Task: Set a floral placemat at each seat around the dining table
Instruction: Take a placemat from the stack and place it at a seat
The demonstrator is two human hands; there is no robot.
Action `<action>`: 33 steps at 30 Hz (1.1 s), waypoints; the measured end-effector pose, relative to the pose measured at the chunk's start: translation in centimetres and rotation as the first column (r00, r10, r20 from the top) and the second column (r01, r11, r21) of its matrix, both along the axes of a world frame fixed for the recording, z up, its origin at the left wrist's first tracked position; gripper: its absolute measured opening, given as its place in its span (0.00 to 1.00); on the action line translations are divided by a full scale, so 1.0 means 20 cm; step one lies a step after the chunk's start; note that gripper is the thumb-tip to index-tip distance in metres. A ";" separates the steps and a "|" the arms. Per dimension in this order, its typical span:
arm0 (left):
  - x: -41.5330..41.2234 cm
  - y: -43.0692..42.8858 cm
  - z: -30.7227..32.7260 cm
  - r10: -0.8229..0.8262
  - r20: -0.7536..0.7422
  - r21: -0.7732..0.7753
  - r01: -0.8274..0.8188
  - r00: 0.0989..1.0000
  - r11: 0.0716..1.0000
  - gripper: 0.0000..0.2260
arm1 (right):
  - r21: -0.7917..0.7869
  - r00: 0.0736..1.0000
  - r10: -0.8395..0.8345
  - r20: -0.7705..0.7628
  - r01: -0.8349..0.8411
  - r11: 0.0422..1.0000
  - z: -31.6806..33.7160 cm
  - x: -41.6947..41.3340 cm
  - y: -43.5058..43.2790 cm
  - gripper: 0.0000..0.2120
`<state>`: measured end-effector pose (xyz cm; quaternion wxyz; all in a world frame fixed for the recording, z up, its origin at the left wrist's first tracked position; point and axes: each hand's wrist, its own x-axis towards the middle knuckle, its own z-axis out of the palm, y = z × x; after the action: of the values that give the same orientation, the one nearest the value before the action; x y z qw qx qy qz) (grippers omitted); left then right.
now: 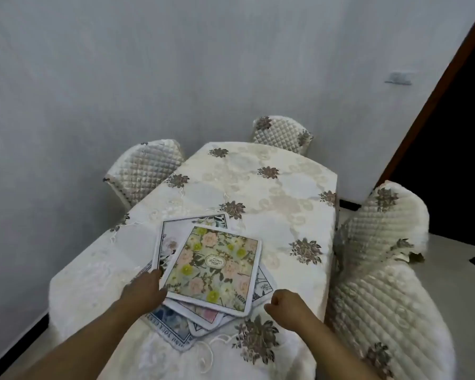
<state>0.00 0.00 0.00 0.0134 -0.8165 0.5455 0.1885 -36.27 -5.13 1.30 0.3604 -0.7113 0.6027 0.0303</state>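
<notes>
A loose stack of several floral placemats (214, 267) lies on the near part of the dining table (258, 193), which wears a cream cloth with brown flowers. The top mat shows pink and yellow flowers; blue-edged mats stick out beneath it. My left hand (144, 290) rests at the stack's left edge, fingers touching the top mat's side. My right hand (285, 304) hovers just right of the stack's near corner, fingers curled, holding nothing.
Quilted chairs stand around the table: one at the far left (146, 168), one at the far end (283, 134), one large at the right (379, 256). A grey wall runs behind and to the left. A dark doorway (455, 149) opens at the right.
</notes>
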 end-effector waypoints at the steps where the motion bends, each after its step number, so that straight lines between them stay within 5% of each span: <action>1: 0.01 -0.04 -0.05 0.008 -0.021 0.035 -0.008 1.000 0.999 0.16 | 0.026 1.000 0.001 0.013 -0.002 1.000 -0.06 0.02 -0.04 0.13; 5: 0.01 -0.14 -0.18 0.205 -0.197 0.084 -0.191 0.959 0.978 0.18 | 0.154 0.997 -0.068 0.041 0.061 0.986 -0.22 0.11 -0.20 0.15; 11: -0.04 -0.25 -0.32 0.546 -0.370 0.115 -0.546 0.752 0.830 0.17 | 0.363 0.950 -0.277 0.144 0.209 0.908 -0.47 0.19 -0.32 0.09; 20: -0.06 -0.22 -0.41 0.532 -0.404 0.073 -0.553 0.744 0.830 0.06 | 0.539 0.749 -0.570 0.338 0.342 0.769 -0.60 0.26 -0.25 0.12; 24: -0.22 0.02 -0.49 0.656 -0.567 0.149 -0.722 0.498 0.676 0.06 | 0.617 0.543 -0.769 0.337 0.490 0.616 -0.56 0.17 -0.22 0.04; 26: -0.40 0.15 -0.54 0.721 -0.671 0.375 -0.760 0.173 0.531 0.08 | 0.661 0.448 -0.834 0.323 0.524 0.537 -0.56 0.13 -0.21 0.07; 27: -0.51 0.22 -0.56 0.743 -0.661 0.473 -0.713 0.101 0.518 0.11 | 0.677 0.429 -0.846 0.317 0.522 0.519 -0.55 0.13 -0.19 0.07; 30: -0.82 0.37 -0.62 0.715 -0.682 0.556 -0.526 0.153 0.643 0.22 | 0.704 0.451 -0.840 0.301 0.488 0.515 -0.54 0.14 -0.08 0.06; 33: -1.02 0.37 -0.58 0.723 -0.690 0.641 -0.481 -0.019 0.599 0.16 | 0.691 0.460 -0.838 0.294 0.504 0.518 -0.55 0.17 0.03 0.07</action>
<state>-20.34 7.44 -11.59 -0.2941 -0.6942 0.0097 0.6569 -32.97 -4.59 -9.68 0.6840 -0.2427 0.6615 -0.1889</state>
